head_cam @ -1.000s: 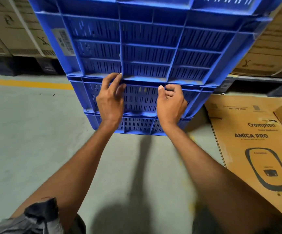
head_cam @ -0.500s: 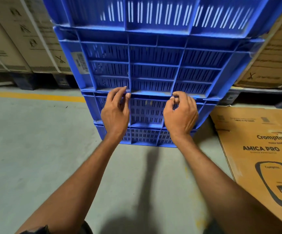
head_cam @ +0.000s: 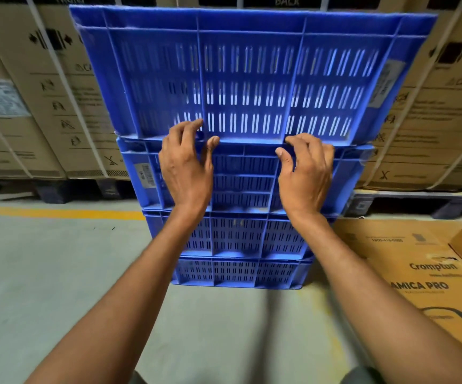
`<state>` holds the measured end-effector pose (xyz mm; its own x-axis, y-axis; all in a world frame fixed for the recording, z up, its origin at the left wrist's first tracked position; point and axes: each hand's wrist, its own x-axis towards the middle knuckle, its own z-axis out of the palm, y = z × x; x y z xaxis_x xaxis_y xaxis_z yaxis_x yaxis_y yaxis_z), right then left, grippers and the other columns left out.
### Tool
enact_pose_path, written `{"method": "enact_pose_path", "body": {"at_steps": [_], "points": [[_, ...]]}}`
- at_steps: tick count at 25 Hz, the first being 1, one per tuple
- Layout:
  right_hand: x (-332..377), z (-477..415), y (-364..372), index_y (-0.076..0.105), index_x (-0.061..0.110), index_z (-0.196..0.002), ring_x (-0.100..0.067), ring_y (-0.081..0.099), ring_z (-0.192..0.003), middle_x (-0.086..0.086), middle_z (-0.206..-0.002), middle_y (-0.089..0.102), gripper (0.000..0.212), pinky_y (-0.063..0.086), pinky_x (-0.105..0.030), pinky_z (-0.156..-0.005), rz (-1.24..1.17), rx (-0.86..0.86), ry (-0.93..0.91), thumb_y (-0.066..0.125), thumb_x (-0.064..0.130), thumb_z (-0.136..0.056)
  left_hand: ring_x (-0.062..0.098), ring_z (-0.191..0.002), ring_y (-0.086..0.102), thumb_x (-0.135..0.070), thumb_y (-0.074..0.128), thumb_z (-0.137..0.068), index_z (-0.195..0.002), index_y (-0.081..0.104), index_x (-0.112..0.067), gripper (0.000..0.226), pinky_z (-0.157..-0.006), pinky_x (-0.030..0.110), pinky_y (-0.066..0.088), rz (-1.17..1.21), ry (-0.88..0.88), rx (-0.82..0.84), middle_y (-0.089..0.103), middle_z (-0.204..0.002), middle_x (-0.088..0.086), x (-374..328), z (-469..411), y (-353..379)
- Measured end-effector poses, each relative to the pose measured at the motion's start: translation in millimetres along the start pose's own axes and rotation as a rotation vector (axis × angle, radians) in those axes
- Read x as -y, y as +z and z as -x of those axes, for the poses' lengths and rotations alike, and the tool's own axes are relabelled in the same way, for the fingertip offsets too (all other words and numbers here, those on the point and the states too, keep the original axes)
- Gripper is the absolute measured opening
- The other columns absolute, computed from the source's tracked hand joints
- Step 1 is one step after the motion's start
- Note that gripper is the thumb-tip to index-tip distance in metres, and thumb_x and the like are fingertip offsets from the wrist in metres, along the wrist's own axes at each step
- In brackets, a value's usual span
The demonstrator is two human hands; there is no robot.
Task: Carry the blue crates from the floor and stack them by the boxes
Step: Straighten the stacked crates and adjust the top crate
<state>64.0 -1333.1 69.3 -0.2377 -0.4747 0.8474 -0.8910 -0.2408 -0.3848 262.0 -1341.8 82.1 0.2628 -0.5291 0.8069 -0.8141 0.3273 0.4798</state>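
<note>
Several blue slotted crates stand stacked on the floor in front of me. The top blue crate (head_cam: 252, 79) leans slightly toward me on the labelled crate (head_cam: 348, 176) below it. My left hand (head_cam: 185, 173) has its fingers on the top crate's lower edge and its thumb tucked under that edge. My right hand (head_cam: 307, 178) curls its fingers over the same seam, a little to the right. Both forearms reach straight forward. Two lower crates (head_cam: 238, 245) sit under them.
Tall strapped cardboard boxes (head_cam: 44, 106) on dark pallets (head_cam: 404, 203) stand right behind the stack. On the floor to the right lies a flat Crompton carton (head_cam: 418, 273). A yellow line (head_cam: 58, 213) runs across the grey concrete floor (head_cam: 58, 273) on the left.
Both hands have moved up from the seam under the labelled crate to the seam under the top crate. The view has tilted up, so the whole top crate shows.
</note>
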Motion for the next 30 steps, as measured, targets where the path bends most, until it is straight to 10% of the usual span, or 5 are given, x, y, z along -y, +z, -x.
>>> {"method": "enact_pose_path", "body": {"at_steps": [10, 16, 20, 24, 30], "points": [[-0.7, 5.9, 2.3, 0.066, 0.021, -0.119, -0.019, 0.051, -0.104, 0.004, -0.121, 0.061, 0.03, 0.047, -0.03, -0.085, 0.013, -0.028, 0.001, 0.068, 0.029, -0.091, 0.016, -0.104, 0.057, -0.021, 0.068, -0.091, -0.141, 0.055, -0.028, 0.052, -0.077, 0.012, 0.034, -0.08, 0.075, -0.007, 0.062, -0.118, -0.003, 14.8, 6.1, 3.0], [-15.2, 102.7, 20.7, 0.054, 0.018, -0.131, -0.021, 0.049, -0.116, -0.006, -0.136, 0.048, 0.044, 0.042, -0.034, -0.1, 0.077, 0.074, 0.056, 0.065, 0.026, -0.09, 0.02, -0.146, 0.028, -0.018, 0.064, -0.096, -0.148, 0.042, -0.009, 0.057, -0.113, 0.02, 0.028, 0.07, 0.113, 0.115, 0.029, -0.157, 0.012, 41.7, 90.0, 19.7], [-58.6, 199.6, 49.3, 0.058, 0.018, -0.092, -0.03, 0.057, -0.095, -0.002, -0.09, 0.065, 0.014, 0.045, -0.042, -0.078, 0.086, 0.298, 0.348, 0.061, 0.031, -0.091, 0.024, -0.109, 0.053, -0.024, 0.062, -0.095, -0.123, 0.05, -0.012, 0.033, -0.089, 0.043, 0.05, 0.038, -0.316, 0.29, 0.046, -0.123, 0.008, 90.8, 193.3, 42.1], [-97.8, 254.0, 72.1, 0.049, 0.022, -0.125, -0.034, 0.058, -0.102, -0.008, -0.104, 0.068, 0.033, 0.049, -0.042, -0.078, 0.057, 0.801, 0.487, 0.058, 0.02, -0.093, 0.028, -0.095, 0.06, -0.019, 0.057, -0.096, -0.14, 0.044, -0.023, 0.047, -0.069, 0.039, 0.048, -0.043, -0.456, 0.726, 0.057, -0.114, 0.007, 138.5, 253.6, 60.1], [-85.7, 264.2, 86.1, 0.041, 0.02, -0.126, -0.035, 0.058, -0.075, -0.011, -0.086, 0.066, 0.037, 0.044, -0.04, -0.062, -0.044, 0.8, 0.584, 0.056, 0.009, -0.094, 0.008, -0.07, 0.052, 0.013, 0.05, -0.087, -0.15, 0.041, -0.024, 0.074, -0.063, 0.022, 0.038, 0.04, -0.542, 0.687, 0.065, -0.08, 0.003, 136.9, 272.6, 73.0]]}}
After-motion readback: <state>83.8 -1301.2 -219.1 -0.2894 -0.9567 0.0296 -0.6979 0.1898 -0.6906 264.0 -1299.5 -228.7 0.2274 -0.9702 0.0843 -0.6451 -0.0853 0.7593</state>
